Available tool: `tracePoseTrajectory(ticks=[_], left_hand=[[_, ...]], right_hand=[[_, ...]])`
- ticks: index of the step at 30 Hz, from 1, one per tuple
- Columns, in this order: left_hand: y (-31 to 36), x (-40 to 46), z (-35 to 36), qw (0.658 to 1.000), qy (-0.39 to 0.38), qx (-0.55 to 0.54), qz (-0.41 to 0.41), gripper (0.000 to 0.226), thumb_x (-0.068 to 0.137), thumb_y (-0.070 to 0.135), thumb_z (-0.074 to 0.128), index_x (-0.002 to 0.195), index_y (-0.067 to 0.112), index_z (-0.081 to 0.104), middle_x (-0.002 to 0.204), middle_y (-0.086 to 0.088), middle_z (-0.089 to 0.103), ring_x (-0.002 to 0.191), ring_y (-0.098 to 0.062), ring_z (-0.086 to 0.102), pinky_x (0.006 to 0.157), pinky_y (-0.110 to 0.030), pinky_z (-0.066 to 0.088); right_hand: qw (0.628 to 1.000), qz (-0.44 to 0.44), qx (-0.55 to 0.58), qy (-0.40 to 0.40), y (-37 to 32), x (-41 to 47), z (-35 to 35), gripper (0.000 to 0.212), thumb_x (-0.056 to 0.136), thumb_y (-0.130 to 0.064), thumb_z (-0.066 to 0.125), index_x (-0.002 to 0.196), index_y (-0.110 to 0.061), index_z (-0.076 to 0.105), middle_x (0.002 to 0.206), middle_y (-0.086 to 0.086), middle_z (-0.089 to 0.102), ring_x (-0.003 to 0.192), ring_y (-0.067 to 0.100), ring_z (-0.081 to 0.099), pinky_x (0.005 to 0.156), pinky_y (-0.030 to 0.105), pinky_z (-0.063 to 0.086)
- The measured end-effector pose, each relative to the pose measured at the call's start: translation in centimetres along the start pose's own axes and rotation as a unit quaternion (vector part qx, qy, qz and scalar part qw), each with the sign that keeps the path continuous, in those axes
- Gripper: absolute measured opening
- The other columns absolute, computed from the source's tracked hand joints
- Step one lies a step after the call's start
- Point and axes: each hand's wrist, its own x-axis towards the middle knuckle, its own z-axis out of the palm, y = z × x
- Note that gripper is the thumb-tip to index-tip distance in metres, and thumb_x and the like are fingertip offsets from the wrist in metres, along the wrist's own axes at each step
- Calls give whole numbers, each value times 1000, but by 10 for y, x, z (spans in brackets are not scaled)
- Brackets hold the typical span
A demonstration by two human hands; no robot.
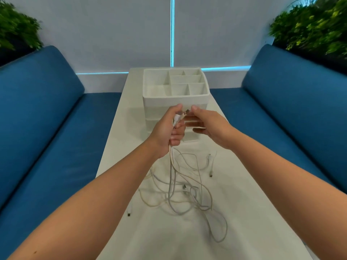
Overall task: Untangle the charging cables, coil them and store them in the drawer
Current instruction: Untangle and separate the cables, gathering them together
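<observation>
— Status of the work?

— The white table [244,231] and the drawer organiser [159,102] behind the fingers are noted; no drawer is seen open and nothing is stored. The charging cables [187,194] are found tangled, hanging below the fingers onto the table.

— And the hands?

— Several cable ends are gripped in the curled left hand [167,130]. One plug is pinched at the thumb tip of the right hand [208,124]; its other fingers are extended. Untangling is judged barely begun; coiling and storing remain.
</observation>
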Motion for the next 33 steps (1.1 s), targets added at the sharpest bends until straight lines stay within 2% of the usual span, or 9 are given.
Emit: tracePoseTrajectory(ticks=[3, 9, 15, 18, 20, 23, 26, 29, 33], left_hand=[[6, 3, 2, 1000, 6, 6, 17, 45, 95, 43, 41, 58, 19, 32, 50, 3, 26, 44, -12, 19, 38, -22, 20], [3, 3, 0, 995, 66, 47, 61, 29, 92, 24, 42, 64, 15, 47, 54, 1, 36, 45, -11, 20, 42, -24, 18], [15, -6, -7, 989, 102, 69, 76, 54, 88, 60, 59, 53, 25, 38, 52, 6, 28, 45, -9, 21, 45, -23, 19], [20, -11, -14, 989, 97, 64, 92, 48, 81, 60, 65, 52, 28, 43, 55, 6, 25, 48, -10, 19, 49, -26, 17], [22, -11, -21, 991, 67, 69, 96, 41, 77, 50, 71, 63, 27, 41, 56, 7, 24, 48, -9, 18, 48, -26, 15], [17, -8, -32, 989, 38, 106, 92, 36, 86, 19, 74, 71, 23, 42, 59, 6, 27, 47, -8, 23, 45, -22, 19], [13, -9, -40, 988, 58, 115, 84, 25, 96, 27, 64, 80, 20, 45, 60, 5, 32, 49, -8, 27, 44, -19, 25], [16, -13, -49, 986, 88, 127, 68, 42, 97, 52, 50, 71, 23, 35, 55, 6, 30, 46, -8, 22, 41, -20, 19], [28, -23, -66, 981, 116, 129, 82, 48, 97, 54, 49, 65, 25, 30, 52, 9, 28, 47, -9, 19, 39, -20, 18]], right_hand=[[985, 44, -163, 30, 31, 0, -10, 31, 100, -30, 46, 119, -16, 67, 124, -4, 64, 118, 18, 57, 95, 29, 39], [894, 187, -396, -99, 94, -5, -15, 45, 93, -31, 61, 136, -25, 52, 142, 7, 49, 131, 28, 41, 105, 32, 34], [819, 173, -535, -110, 106, -13, -32, 45, 94, -19, 53, 137, -21, 44, 134, 8, 48, 128, 29, 34, 99, 36, 39], [790, 172, -576, -119, 113, -16, -41, 39, 92, -11, 50, 130, -19, 50, 127, 5, 55, 114, 23, 46, 87, 32, 45], [805, 158, -563, -95, 113, -15, -41, 24, 95, -16, 51, 116, -13, 62, 115, 4, 62, 97, 21, 55, 75, 27, 42], [894, 109, -434, -12, 95, -10, -34, 21, 96, -25, 56, 104, -10, 68, 90, -1, 62, 77, 15, 54, 67, 24, 40], [952, 54, -289, 88, 61, -9, -28, 19, 95, -24, 60, 95, -8, 69, 66, -5, 53, 57, 9, 46, 53, 20, 34], [959, 9, -245, 143, 26, -8, -25, 16, 95, -25, 60, 92, -13, 69, 65, -9, 52, 56, 8, 45, 50, 18, 33], [935, -13, -271, 230, 3, -5, -33, 17, 92, -27, 58, 92, -16, 71, 82, 2, 68, 70, 20, 59, 63, 35, 52]])
